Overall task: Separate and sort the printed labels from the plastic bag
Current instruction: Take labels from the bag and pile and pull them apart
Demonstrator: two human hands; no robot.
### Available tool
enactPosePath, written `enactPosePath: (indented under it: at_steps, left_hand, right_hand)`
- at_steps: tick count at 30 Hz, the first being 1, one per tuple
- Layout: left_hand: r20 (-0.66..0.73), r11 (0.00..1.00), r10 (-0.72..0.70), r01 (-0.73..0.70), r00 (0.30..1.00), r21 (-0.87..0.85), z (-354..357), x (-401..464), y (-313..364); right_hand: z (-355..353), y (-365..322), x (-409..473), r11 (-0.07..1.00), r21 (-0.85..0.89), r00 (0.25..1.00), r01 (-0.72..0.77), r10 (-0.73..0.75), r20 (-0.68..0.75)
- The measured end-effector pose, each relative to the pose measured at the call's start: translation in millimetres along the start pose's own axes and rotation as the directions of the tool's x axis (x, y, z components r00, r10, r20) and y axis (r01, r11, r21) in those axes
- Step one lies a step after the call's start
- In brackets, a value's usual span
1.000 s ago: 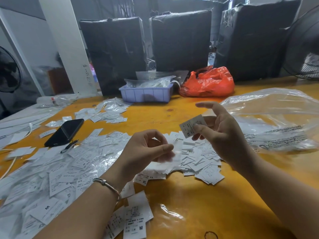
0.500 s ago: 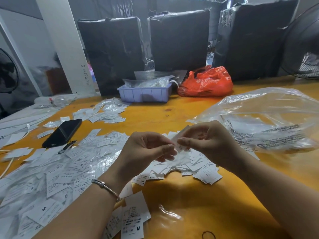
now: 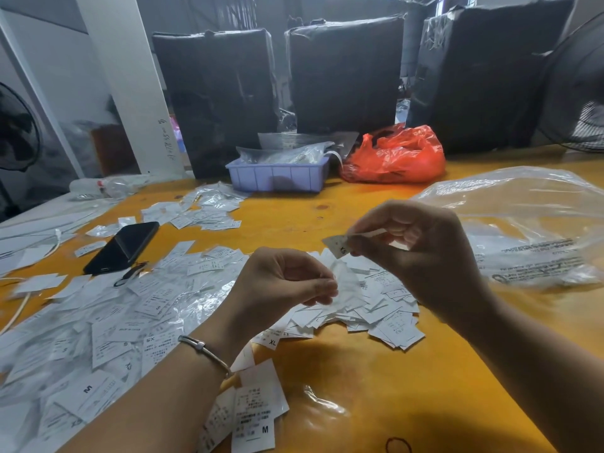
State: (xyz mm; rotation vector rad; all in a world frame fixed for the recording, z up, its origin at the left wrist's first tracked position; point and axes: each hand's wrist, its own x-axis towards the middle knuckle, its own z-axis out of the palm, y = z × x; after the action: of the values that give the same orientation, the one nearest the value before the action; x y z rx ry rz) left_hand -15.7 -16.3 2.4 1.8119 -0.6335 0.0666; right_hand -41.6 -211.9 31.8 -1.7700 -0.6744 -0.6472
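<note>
The right hand (image 3: 421, 253) pinches an XS label (image 3: 338, 246) above the loose label pile (image 3: 376, 308) on the yellow table (image 3: 376, 387). The left hand (image 3: 281, 282) is curled, apparently pinching a small clear sleeve (image 3: 343, 289), though blur obscures it. The large clear plastic bag (image 3: 529, 223) lies to the right.

Two hands are in view, the left hand (image 3: 287, 282) and the right hand (image 3: 421, 253), above one yellow table (image 3: 376, 380). The right hand pinches one label marked XS (image 3: 336, 246). Loose white labels (image 3: 140, 308) lie around the hands in numbers too great to count. One black phone (image 3: 122, 246) lies left of the hands. Beyond the phone stands one lilac tray (image 3: 277, 176), with one red bag (image 3: 395, 156) just right of the tray. One clear plastic bag (image 3: 529, 223) lies right of the hands. Three black-wrapped boxes (image 3: 343, 73) stand behind the tray. One bracelet (image 3: 206, 349) circles the left wrist.
</note>
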Motion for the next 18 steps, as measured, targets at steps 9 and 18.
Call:
enactPosePath:
  at_steps: [9, 18]
  left_hand:
    - [0.031, 1.000, 0.007, -0.006, 0.999, -0.015, 1, 0, 0]
    - [0.068, 1.000, -0.023, 0.023, 0.997, -0.002, -1, 0, -4]
  right_hand:
    - [0, 6, -1, 0.987, -0.158, 0.997, -0.026, 0.037, 0.068]
    - [-7, 15, 1, 0.984, -0.159, 0.990, -0.083, 0.099, 0.100]
